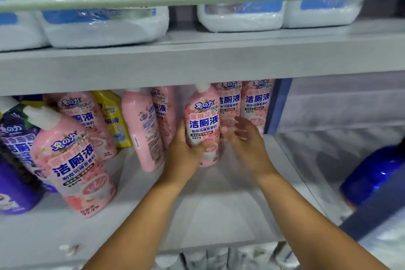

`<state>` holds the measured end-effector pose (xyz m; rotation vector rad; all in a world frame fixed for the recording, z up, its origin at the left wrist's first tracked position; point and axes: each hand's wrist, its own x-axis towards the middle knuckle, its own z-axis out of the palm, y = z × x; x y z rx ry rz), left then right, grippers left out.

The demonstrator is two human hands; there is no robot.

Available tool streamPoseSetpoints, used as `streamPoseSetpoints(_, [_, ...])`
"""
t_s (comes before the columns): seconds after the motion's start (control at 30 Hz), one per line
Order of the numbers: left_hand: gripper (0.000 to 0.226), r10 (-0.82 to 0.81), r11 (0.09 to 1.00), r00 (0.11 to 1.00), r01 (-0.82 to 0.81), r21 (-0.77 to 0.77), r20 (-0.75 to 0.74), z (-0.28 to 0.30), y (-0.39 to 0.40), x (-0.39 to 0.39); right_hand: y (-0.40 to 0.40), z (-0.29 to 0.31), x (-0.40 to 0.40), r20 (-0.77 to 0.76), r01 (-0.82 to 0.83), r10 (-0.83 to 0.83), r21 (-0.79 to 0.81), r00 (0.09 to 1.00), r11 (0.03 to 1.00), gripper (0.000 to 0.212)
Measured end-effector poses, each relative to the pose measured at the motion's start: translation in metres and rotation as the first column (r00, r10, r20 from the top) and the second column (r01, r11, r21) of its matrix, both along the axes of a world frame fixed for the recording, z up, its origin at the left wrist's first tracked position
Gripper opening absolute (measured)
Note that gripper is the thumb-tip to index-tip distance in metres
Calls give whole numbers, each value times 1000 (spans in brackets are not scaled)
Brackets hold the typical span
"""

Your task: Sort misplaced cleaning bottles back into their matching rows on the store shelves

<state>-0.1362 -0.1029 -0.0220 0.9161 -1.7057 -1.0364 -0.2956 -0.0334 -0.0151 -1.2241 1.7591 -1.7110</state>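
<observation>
Left hand (183, 151) grips a pink toilet-cleaner bottle (202, 125) joining its row; right hand (245, 136) spread; yellow bottle (112, 116) at ten o'clock remains misplaced.

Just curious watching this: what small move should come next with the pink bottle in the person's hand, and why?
Probably push the pink bottle back upright against the two matching pink bottles behind it. The left hand grips it, the right hand is open beside it, and it stands just ahead of that row.
</observation>
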Motion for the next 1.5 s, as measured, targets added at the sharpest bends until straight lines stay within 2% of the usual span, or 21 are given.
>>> streamPoseSetpoints(0.07, [64,-6,1000,1000,5,13,19,0,-17,-4,-1,-5,-24,-34,290,-291,-25,956,957,45])
streamPoseSetpoints(0.13, [65,33,999,999,-34,26,40,3,-28,-10,-4,-7,-41,-134,383,-384,-32,914,923,44])
streamPoseSetpoints(0.2, [69,75,997,995,-77,26,65,6,-35,-17,-11,-10,-48,-169,377,-378,-44,910,925,46])
streamPoseSetpoints(0.33, [70,84,996,991,-87,23,103,13,-43,-30,-25,-19,-52,-96,365,-361,28,928,930,54])
streamPoseSetpoints(0.43, [72,113,993,981,-118,23,160,8,-56,-32,-32,-24,-58,-47,411,-408,100,912,906,61])
streamPoseSetpoints(0.53, [59,180,984,949,-175,-42,260,0,-62,-31,-35,-32,-64,-104,428,-418,104,903,898,60])
streamPoseSetpoints(0.63, [43,227,974,936,-222,-50,268,0,-58,-33,-32,-26,-58,-126,455,-440,143,889,879,62])
streamPoseSetpoints(0.77, [40,260,966,910,-246,-83,323,0,-58,-36,-32,-27,-56,-146,464,-447,128,883,876,67])
streamPoseSetpoints(0.9, [31,268,963,903,-245,-109,335,4,-47,-29,-32,-31,-57,-19,458,-459,112,888,882,60])
streamPoseSetpoints(0.97, [22,312,946,913,-273,-175,264,9,-28,-13,-28,-29,-46,-8,514,-514,45,858,857,44])
streamPoseSetpoints(1.0, [19,352,928,914,-311,-207,201,11,-16,-1,-28,-27,-36,-27,511,-512,-25,859,859,33])
streamPoseSetpoints(1.07, [20,506,818,861,-465,-337,40,18,10,26,-29,-13,-6,-61,362,-372,-125,926,924,18])
streamPoseSetpoints(1.1, [28,587,737,809,-551,-391,-35,20,16,39,-33,-6,11,-78,253,-268,-157,960,955,18])
streamPoseSetpoints(1.13, [41,645,683,759,-623,-382,-84,22,17,49,-42,-1,27,-100,147,-168,-194,981,970,19])
streamPoseSetpoints(1.17, [56,677,677,731,-665,-315,-90,21,12,57,-50,7,44,-117,76,-101,-203,988,976,19])
streamPoseSetpoints(1.23, [70,623,764,776,-630,-136,-95,23,-4,64,-72,16,74,-115,-21,0,-174,993,985,25])
streamPoseSetpoints(1.3, [53,500,862,856,-507,-21,-127,22,-14,68,-95,18,99,-126,-109,97,-89,987,990,31])
streamPoseSetpoints(1.33, [44,485,873,867,-488,-7,-114,19,-16,70,-106,17,108,-151,-135,127,-38,980,990,37])
streamPoseSetpoints(1.43, [37,534,845,844,-534,4,-50,13,-16,79,-130,21,122,-165,-122,127,40,978,992,60])
streamPoseSetpoints(1.5, [41,551,833,833,-553,-23,-53,7,-17,85,-139,24,125,-132,-50,57,55,990,997,61])
